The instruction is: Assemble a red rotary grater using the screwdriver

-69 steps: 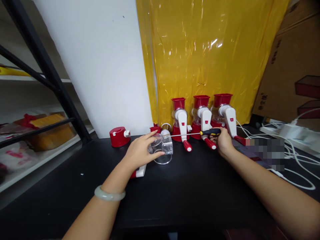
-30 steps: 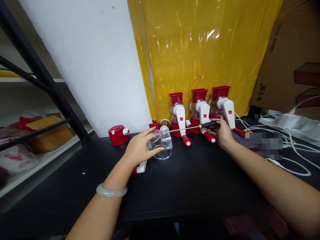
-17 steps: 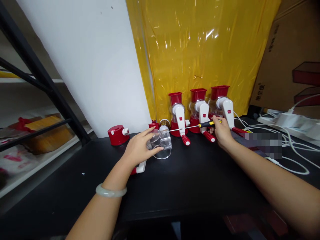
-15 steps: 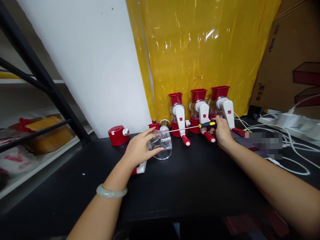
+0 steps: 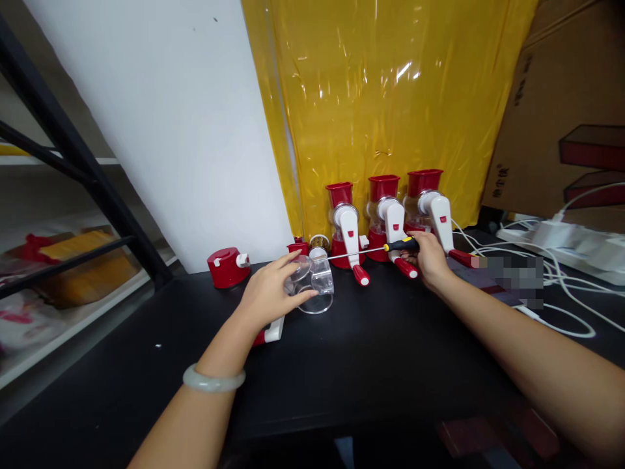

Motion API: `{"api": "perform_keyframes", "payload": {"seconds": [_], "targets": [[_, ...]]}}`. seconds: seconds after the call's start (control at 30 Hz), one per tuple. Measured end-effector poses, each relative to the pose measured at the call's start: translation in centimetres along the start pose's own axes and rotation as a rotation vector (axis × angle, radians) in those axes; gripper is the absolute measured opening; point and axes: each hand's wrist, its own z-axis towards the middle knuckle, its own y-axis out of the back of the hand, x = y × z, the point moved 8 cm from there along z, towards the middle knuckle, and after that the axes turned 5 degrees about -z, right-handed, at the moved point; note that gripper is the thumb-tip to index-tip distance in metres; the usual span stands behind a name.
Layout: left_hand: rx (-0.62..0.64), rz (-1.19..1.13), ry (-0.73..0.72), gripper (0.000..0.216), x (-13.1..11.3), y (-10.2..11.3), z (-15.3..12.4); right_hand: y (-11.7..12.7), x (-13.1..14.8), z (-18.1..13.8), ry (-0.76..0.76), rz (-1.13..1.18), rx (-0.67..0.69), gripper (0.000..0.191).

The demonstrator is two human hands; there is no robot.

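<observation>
My left hand (image 5: 267, 293) is curled round a clear plastic grater body (image 5: 322, 277) standing on the black table. A screwdriver (image 5: 401, 244) with a black and yellow handle is gripped in my right hand (image 5: 428, 259). Its shaft points left, and the tip reaches the upper edge of the clear body; whether it touches is too small to tell. Behind the body are a metal grater drum (image 5: 319, 244) and a small red part (image 5: 297, 248). A white crank handle (image 5: 275, 329) with a red grip lies partly hidden under my left hand.
Several red and white rotary graters (image 5: 349, 225) stand along the yellow-wrapped panel (image 5: 381, 85). A red base (image 5: 228, 268) sits at the left. White cables (image 5: 556, 260) and a dark device (image 5: 481, 277) lie at the right, by a cardboard box (image 5: 551, 104).
The view has shifted slightly. Both hands keep their holds on the clear grater body and the screwdriver, with hardly any movement between them.
</observation>
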Motion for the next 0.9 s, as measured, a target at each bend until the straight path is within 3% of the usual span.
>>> {"api": "perform_keyframes", "payload": {"seconds": [0.23,0.53,0.73,0.9], "targets": [[-0.003,0.003,0.000,0.053,0.1,0.0,0.0,0.4,-0.1,0.4,0.106,-0.111,-0.007,0.035],[-0.010,0.015,-0.009,0.053,0.1,0.0,0.0,-0.1,-0.6,0.1,0.005,0.092,0.053,0.015],[-0.008,0.008,-0.013,0.052,0.1,0.0,0.0,-0.1,-0.1,-0.1,0.001,0.042,0.022,0.011],[0.000,0.007,0.004,0.052,0.1,0.1,0.0,0.2,0.4,0.1,0.075,-0.024,-0.016,0.026]]}}
